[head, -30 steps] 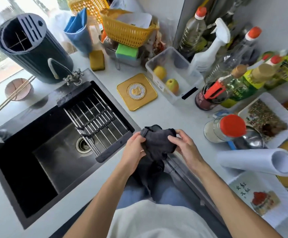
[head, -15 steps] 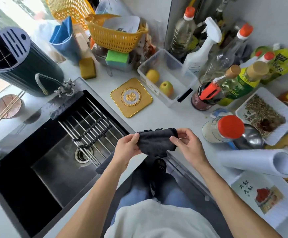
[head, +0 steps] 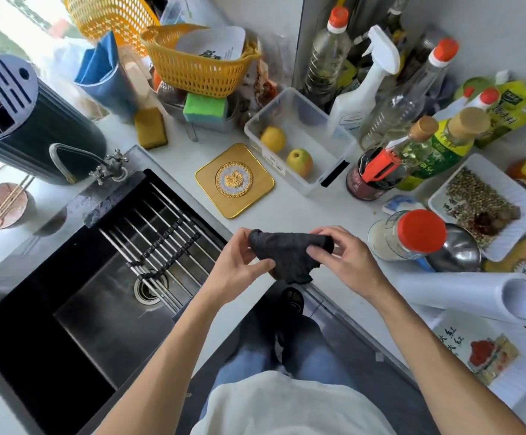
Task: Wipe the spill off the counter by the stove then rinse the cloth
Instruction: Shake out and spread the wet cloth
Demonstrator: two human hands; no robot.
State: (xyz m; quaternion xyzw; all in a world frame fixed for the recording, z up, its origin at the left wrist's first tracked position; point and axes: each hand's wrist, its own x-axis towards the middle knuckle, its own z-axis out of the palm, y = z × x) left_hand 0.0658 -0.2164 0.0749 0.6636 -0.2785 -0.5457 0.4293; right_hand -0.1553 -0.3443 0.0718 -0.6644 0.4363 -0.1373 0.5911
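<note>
The dark grey cloth hangs in the air between both hands, above the near edge of the white surface, just right of the black sink and near the gold trivet. It looks soft and limp: the top edge is pulled into a roughly straight band between the two grips, while the rest sags in a loose, crumpled fold below. It is probably light, and whether it is wet or dry cannot be told. A cloth like this has no stiff part to seize, so the corners or the top hem are the sensible places to hold it; bunched in one palm, it should press flat for wiping.

The left hand pinches the cloth's left end, thumb and fingertips closed on the fabric, palm turned inward. The right hand pinches the right end likewise, its thumb on the near face and its fingers curled over the top edge. Both forearms reach forward from the near side, wrists roughly level and set apart by the cloth's width.

No spill can be made out on the bare surface from this view. The tap stands at the sink's far left corner.
</note>
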